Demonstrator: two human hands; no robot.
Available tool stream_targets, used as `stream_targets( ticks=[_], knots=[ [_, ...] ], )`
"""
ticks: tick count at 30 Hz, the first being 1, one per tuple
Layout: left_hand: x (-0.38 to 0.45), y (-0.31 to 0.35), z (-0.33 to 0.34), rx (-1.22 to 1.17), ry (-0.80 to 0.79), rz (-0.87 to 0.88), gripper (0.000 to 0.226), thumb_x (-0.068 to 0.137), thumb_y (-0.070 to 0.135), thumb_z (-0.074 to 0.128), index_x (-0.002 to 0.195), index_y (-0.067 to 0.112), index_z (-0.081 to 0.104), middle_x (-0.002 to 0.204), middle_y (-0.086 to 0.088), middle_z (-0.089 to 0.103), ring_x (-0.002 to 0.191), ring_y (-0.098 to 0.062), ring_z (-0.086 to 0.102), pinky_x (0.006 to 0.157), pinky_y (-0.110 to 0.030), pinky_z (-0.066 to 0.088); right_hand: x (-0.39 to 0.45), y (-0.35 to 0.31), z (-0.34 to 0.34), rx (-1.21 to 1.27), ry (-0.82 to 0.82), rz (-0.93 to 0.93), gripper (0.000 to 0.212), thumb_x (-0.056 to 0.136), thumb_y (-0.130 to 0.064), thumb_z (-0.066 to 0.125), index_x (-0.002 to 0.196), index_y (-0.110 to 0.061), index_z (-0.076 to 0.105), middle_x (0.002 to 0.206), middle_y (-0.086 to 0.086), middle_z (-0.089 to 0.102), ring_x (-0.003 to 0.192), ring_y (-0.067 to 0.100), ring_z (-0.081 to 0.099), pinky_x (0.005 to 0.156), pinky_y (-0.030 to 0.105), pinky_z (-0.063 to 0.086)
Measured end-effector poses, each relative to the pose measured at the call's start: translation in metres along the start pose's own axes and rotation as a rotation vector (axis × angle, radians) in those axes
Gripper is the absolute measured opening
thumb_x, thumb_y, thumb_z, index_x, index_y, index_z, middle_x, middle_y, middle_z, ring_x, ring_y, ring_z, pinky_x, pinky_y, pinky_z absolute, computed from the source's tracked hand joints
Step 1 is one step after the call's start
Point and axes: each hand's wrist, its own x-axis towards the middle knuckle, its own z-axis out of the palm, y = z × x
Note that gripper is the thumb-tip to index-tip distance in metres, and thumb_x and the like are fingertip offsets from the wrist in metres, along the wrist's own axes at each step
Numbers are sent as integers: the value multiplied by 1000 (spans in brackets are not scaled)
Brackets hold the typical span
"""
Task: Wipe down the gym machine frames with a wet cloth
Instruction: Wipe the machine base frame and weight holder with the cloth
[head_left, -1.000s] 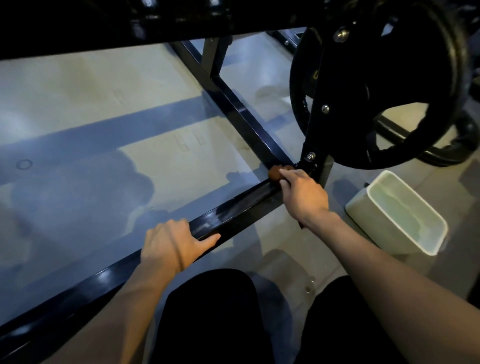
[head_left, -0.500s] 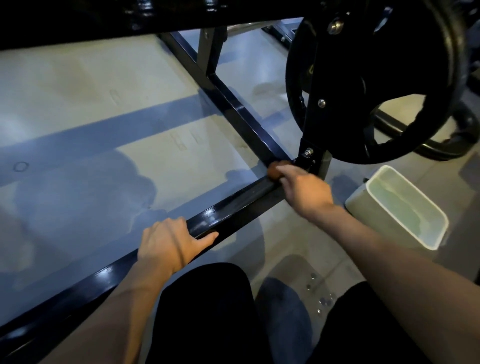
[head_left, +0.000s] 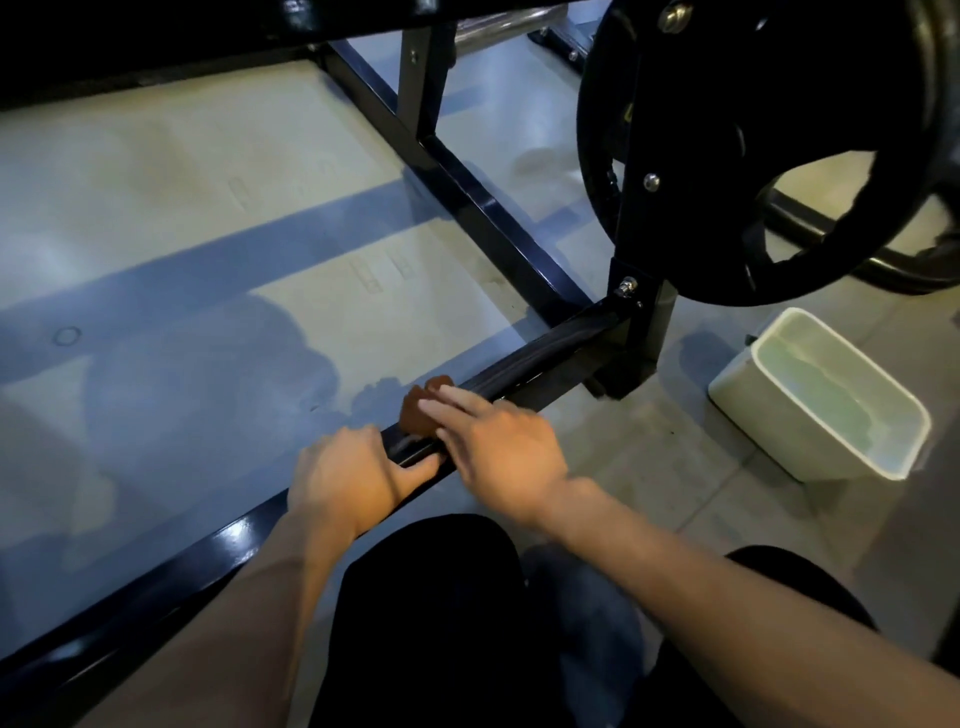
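A black steel floor bar (head_left: 545, 358) of the gym machine frame runs from lower left up to a corner joint at the right. My right hand (head_left: 498, 452) presses a small brown cloth (head_left: 418, 410) flat on top of this bar, fingers stretched over it, slightly blurred. Close beside it, my left hand (head_left: 348, 473) rests on the same bar with fingers curled over the far edge and thumb along the top. The bar surface to the right of the cloth looks wet and streaked.
A pale rectangular tub (head_left: 821, 395) holding water stands on the floor to the right. A large black weight plate (head_left: 753, 145) hangs on the upright post above the corner joint. A second frame bar (head_left: 467, 182) runs away to the back. My dark-clothed knees fill the bottom.
My right hand has slid the cloth along the bar from the corner joint leftward, ending next to my left hand. The left hand kept its grip on the bar.
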Motion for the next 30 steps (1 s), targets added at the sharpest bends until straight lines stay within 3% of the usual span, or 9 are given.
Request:
stream_targets(
  ticks=[4, 8, 10, 15, 18, 21, 24, 26, 30],
  knots=[
    [-2, 1, -2, 75, 7, 13, 73, 73, 96, 42, 82, 25, 59, 74, 2, 66, 73, -24, 65, 69, -32, 54, 12, 83, -22, -90, 49, 232, 44, 107, -38, 45, 150, -47, 44, 161, -16, 39, 118, 34, 64, 92, 43, 55],
    [0, 0, 0, 81, -12, 30, 74, 75, 95, 40, 83, 23, 58, 75, 0, 64, 75, -26, 64, 69, -34, 52, 22, 99, -29, -48, 150, 526, 40, 109, -34, 40, 148, -35, 49, 160, -8, 44, 125, 37, 61, 97, 48, 54],
    [0, 0, 1, 94, 2, 40, 75, 75, 95, 41, 85, 23, 58, 78, -1, 64, 77, -28, 64, 69, -34, 49, 18, 66, -18, -29, 135, 505, 41, 109, -32, 39, 149, -30, 49, 161, -4, 43, 118, 38, 65, 93, 46, 56],
    [0, 0, 0, 36, 51, 1, 72, 70, 87, 42, 86, 21, 67, 84, -4, 71, 82, -31, 67, 77, -36, 56, -4, -25, 9, 76, -32, 214, 46, 109, -36, 40, 155, -37, 41, 167, -10, 33, 109, 36, 64, 90, 43, 56],
    [-2, 3, -1, 12, 60, -2, 66, 71, 82, 45, 83, 21, 67, 88, -5, 73, 83, -31, 67, 79, -36, 57, -13, -30, 7, 34, -30, 104, 45, 109, -36, 40, 154, -42, 40, 165, -14, 34, 107, 33, 63, 85, 42, 55],
    [-7, 5, -9, 95, 34, -9, 78, 71, 94, 46, 92, 23, 68, 92, -6, 71, 90, -31, 67, 76, -34, 51, -3, 11, -11, 15, 0, 211, 43, 109, -34, 41, 151, -44, 42, 163, -16, 37, 121, 34, 62, 93, 43, 52],
    [-14, -1, -23, 150, -49, -2, 81, 69, 99, 41, 91, 24, 63, 85, -1, 62, 80, -28, 60, 72, -34, 45, 6, 35, -24, 11, 13, 430, 41, 110, -33, 38, 150, -40, 45, 164, -11, 38, 134, 35, 54, 105, 48, 47],
    [-22, -15, -26, 148, -39, -9, 81, 68, 100, 41, 85, 24, 61, 81, 1, 62, 75, -25, 60, 69, -33, 46, 10, 25, -21, 5, 17, 508, 41, 110, -33, 35, 150, -36, 45, 164, -6, 37, 132, 39, 55, 104, 49, 48],
    [-33, -30, -17, 179, 97, 10, 77, 75, 96, 40, 76, 21, 57, 78, -1, 65, 69, -26, 59, 64, -33, 46, 0, -38, 0, 72, 22, 359, 32, 110, -30, 37, 138, -27, 51, 152, 4, 46, 114, 39, 66, 91, 44, 53]
  ],
)
